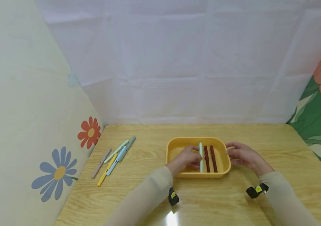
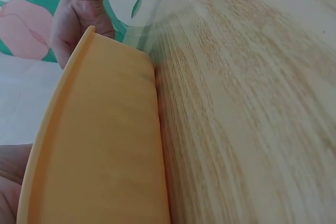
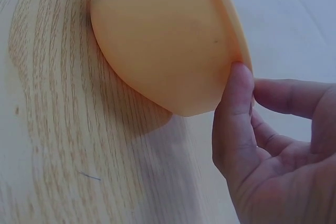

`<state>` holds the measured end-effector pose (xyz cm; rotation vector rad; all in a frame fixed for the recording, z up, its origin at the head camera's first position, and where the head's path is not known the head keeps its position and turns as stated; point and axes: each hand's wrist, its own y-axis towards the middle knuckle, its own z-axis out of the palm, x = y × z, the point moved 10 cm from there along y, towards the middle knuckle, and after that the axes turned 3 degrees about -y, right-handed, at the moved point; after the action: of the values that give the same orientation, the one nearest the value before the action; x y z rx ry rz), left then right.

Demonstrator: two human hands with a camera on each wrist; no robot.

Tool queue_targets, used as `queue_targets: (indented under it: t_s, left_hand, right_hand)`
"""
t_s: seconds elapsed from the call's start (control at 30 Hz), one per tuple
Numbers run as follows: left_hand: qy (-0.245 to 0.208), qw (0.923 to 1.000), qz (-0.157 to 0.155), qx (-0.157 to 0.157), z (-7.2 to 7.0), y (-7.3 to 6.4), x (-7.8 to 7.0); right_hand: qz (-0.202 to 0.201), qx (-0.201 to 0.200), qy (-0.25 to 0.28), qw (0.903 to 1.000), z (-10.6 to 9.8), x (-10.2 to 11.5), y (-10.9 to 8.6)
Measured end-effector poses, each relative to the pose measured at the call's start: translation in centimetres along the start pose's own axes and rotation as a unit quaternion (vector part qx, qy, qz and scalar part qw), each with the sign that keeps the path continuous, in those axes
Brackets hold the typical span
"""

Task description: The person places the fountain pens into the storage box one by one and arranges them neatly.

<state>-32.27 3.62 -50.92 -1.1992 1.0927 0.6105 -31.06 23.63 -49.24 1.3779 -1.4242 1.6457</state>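
My left hand [image 1: 188, 157] reaches into the yellow tray [image 1: 177, 175] and holds a mint-green pen [image 1: 201, 157] at its side. Just right of that pen, two dark red pens [image 1: 207, 159] lie side by side in the tray. At the tray's right end, my right hand [image 1: 242, 155] grips the rim, with the thumb [image 3: 237, 108] against the outer wall in the right wrist view. In the left wrist view the tray's wall [image 2: 105, 129] hides most of the left hand and the pens.
On the table's left lies a loose group of pens: a mauve pen [image 1: 101, 163], a yellow pen [image 1: 107, 169], a light blue pen [image 1: 116, 160], a grey-green pen [image 1: 127, 149] and a pale green pen [image 1: 116, 151]. A white sheet [image 1: 160, 62] hangs behind the wooden table [image 1: 205, 204].
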Motion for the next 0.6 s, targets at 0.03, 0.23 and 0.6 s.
queue_targets:
  t_s: [0.03,0.23,0.6]
  left_hand:
    - [0.002,1.0000,-0.002,-0.003,0.0,0.0,0.1]
    - [0.018,0.9997,-0.016,-0.011,0.4,0.3,0.3]
    - [0.055,0.9981,-0.026,-0.009,1.3,0.5,-0.1]
  right_hand:
    - [0.002,-0.001,0.001,1.0000,0.0,0.0,0.0]
    - [0.007,-0.008,0.000,0.9999,-0.2,-0.2,0.0]
    - [0.002,0.000,0.002,1.0000,0.0,0.0,-0.1]
